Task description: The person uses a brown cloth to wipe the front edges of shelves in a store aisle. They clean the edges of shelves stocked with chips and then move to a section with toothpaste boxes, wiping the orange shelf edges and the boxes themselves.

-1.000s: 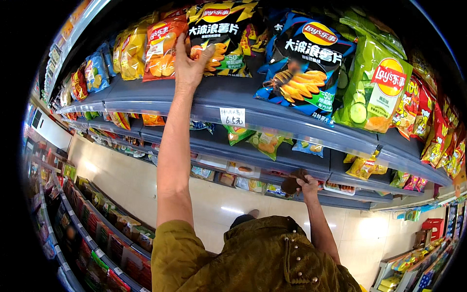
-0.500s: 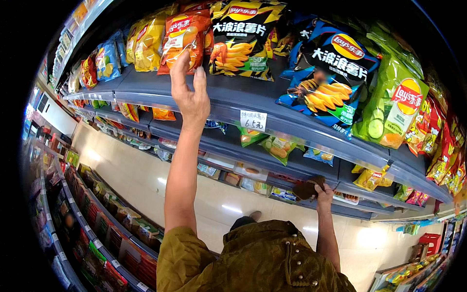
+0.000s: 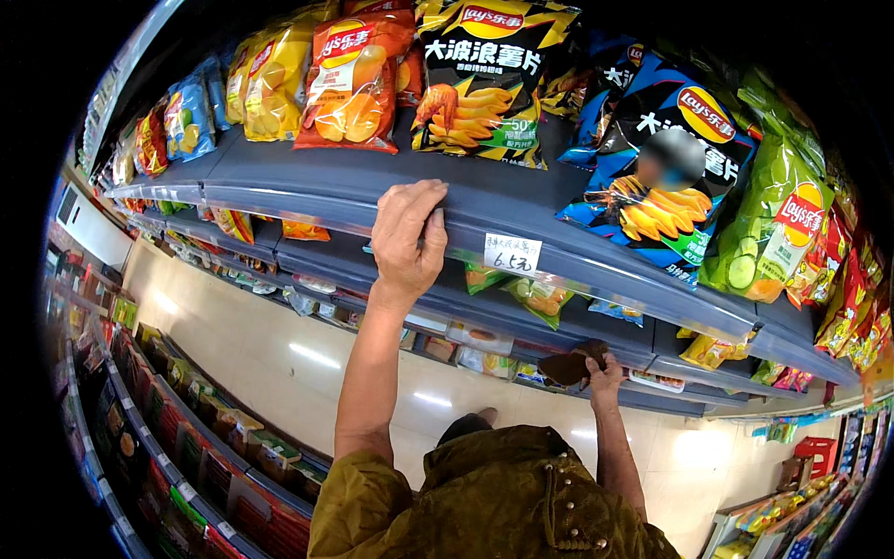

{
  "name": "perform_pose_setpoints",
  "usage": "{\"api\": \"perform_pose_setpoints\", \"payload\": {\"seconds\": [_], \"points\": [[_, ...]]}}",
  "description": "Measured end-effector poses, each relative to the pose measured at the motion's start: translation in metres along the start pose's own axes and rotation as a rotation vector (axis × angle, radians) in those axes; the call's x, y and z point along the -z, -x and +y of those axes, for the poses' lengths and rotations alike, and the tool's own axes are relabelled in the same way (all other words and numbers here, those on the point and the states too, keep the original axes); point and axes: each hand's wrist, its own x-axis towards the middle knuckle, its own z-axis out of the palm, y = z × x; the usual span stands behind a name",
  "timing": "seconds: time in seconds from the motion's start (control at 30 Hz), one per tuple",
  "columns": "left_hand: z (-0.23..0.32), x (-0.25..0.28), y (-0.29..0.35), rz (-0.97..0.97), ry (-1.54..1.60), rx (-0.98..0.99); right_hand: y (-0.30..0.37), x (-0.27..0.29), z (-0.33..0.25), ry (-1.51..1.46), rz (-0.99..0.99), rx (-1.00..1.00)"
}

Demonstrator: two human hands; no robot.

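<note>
Dark grey shelf (image 3: pixel 270 168), top tier, is carrying a row of potato chip bags. The left hand (image 3: pixel 408 238) is sitting at its front edge, fingers bent forward and thumb narrowly apart, the grip appearing empty — whether the fingertips are pressing on the shelf, I cannot tell. A black-and-yellow chip bag (image 3: pixel 477 84) is standing beyond and slightly right of this hand, apart from the fingers; an orange-red chip bag (image 3: pixel 350 84) is standing beyond and to the left. A white handwritten price tag (image 3: pixel 512 253) is showing on the shelf front, right of the hand. The right hand (image 3: pixel 605 374) is hanging lower and further right — it is gripping a dark brown cloth-like item (image 3: pixel 565 368), which is extending leftward from the fingers. A blue-and-black chip bag (image 3: pixel 656 210) is leaning on the top tier's right side, beside a green chip bag (image 3: pixel 764 238).
</note>
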Motion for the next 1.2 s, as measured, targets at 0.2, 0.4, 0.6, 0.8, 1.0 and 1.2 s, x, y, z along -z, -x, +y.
{"api": "perform_pose_setpoints", "payload": {"seconds": [0.2, 0.4, 0.6, 0.8, 1.0, 1.2], "points": [[-0.004, 0.001, 0.006, -0.064, -0.130, -0.115, 0.005, 0.009, -0.008, -0.071, 0.089, -0.033], [-0.009, -0.004, 0.009, -0.004, -0.155, -0.173, 0.002, 0.042, -0.003, -0.116, 0.240, -0.016], [-0.010, -0.004, 0.012, -0.002, -0.133, -0.167, -0.003, 0.041, 0.006, -0.156, 0.343, 0.015], [-0.010, -0.007, 0.014, 0.022, -0.118, -0.173, -0.005, 0.016, 0.021, -0.029, 0.238, 0.159], [-0.010, -0.006, 0.015, 0.020, -0.121, -0.177, 0.006, -0.025, 0.010, -0.032, 0.135, 0.032], [-0.012, -0.005, 0.014, -0.003, -0.103, -0.192, 0.006, -0.013, 0.011, -0.129, 0.116, 0.038]]}}
